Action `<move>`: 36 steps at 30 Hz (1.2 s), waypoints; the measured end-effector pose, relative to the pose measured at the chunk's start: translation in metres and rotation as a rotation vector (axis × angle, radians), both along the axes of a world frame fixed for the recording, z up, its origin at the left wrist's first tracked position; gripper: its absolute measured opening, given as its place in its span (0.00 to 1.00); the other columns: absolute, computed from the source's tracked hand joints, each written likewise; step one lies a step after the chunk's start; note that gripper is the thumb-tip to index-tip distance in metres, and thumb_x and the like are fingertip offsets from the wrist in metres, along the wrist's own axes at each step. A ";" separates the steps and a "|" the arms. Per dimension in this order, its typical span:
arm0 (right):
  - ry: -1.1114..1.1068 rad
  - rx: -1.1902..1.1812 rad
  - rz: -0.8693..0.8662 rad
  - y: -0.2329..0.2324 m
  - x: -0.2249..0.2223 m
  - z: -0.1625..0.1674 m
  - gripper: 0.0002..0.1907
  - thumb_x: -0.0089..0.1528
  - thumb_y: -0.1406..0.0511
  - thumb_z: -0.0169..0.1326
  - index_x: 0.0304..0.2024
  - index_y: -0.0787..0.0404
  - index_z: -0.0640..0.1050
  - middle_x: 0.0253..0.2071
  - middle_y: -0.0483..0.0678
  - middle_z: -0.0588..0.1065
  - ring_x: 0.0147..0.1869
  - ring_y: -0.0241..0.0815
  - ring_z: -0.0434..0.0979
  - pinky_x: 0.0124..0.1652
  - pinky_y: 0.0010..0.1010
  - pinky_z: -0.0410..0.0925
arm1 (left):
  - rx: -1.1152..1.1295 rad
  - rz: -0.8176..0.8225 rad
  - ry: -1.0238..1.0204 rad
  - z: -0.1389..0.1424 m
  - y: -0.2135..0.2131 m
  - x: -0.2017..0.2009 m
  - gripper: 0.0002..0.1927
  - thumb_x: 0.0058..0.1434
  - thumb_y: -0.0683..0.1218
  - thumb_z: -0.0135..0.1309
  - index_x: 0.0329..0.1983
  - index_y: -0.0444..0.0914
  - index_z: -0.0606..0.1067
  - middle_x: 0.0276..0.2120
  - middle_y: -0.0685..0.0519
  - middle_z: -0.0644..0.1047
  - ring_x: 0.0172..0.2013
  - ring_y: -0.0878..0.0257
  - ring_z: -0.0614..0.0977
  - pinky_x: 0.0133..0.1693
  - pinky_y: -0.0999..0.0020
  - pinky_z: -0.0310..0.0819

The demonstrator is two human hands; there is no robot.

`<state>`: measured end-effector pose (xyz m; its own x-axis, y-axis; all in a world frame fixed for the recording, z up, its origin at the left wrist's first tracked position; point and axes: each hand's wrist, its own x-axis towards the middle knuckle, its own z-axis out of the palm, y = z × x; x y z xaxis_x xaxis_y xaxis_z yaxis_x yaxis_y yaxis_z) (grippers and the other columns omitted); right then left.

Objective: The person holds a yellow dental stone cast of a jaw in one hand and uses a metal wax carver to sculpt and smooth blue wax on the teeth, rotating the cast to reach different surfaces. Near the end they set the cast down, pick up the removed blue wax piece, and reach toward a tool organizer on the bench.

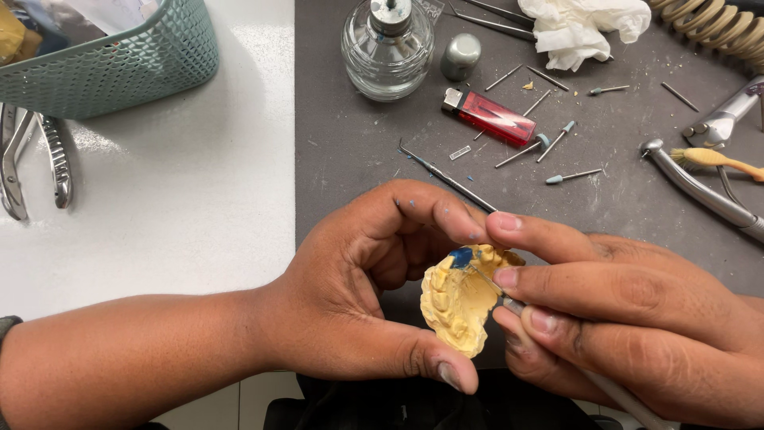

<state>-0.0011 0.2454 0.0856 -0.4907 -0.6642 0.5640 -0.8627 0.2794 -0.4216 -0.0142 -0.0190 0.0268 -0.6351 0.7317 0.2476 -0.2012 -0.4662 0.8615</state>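
My left hand cups a yellow plaster dental cast, thumb under its lower edge and index finger over its top. A small patch of blue wax sits on the cast's upper teeth. My right hand grips a thin metal instrument like a pen. Its fine tip rests on the cast just below the blue patch. Both hands hover over the near edge of a dark grey mat.
On the mat lie a glass alcohol lamp, its metal cap, a red lighter, a long thin probe, several small burs, crumpled tissue and dental handpieces. A teal basket and metal pliers sit on the white counter at left.
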 end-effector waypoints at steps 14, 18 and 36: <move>0.000 -0.001 0.105 0.002 -0.006 -0.001 0.15 0.60 0.68 0.66 0.44 0.64 0.75 0.46 0.57 0.78 0.58 0.63 0.80 0.52 0.51 0.79 | -0.011 0.020 0.035 0.000 0.000 0.002 0.31 0.67 0.42 0.72 0.64 0.38 0.63 0.57 0.51 0.72 0.62 0.64 0.75 0.70 0.66 0.70; -0.020 -0.004 0.118 0.002 -0.007 -0.001 0.15 0.60 0.68 0.66 0.44 0.64 0.75 0.46 0.56 0.78 0.58 0.62 0.80 0.53 0.52 0.79 | -0.010 0.011 0.020 0.001 0.000 0.002 0.31 0.68 0.43 0.72 0.64 0.38 0.63 0.57 0.52 0.72 0.62 0.64 0.76 0.70 0.66 0.71; -0.103 -0.034 0.105 -0.001 -0.006 0.000 0.14 0.59 0.68 0.66 0.43 0.62 0.75 0.47 0.52 0.78 0.58 0.56 0.82 0.56 0.51 0.77 | -0.004 -0.011 0.011 0.001 0.001 0.001 0.29 0.67 0.42 0.70 0.63 0.38 0.64 0.56 0.52 0.72 0.62 0.64 0.75 0.71 0.65 0.69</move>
<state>-0.0067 0.2445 0.0859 -0.4759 -0.6961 0.5375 -0.8382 0.1739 -0.5169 -0.0136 -0.0185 0.0276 -0.6239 0.7400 0.2513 -0.1971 -0.4601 0.8657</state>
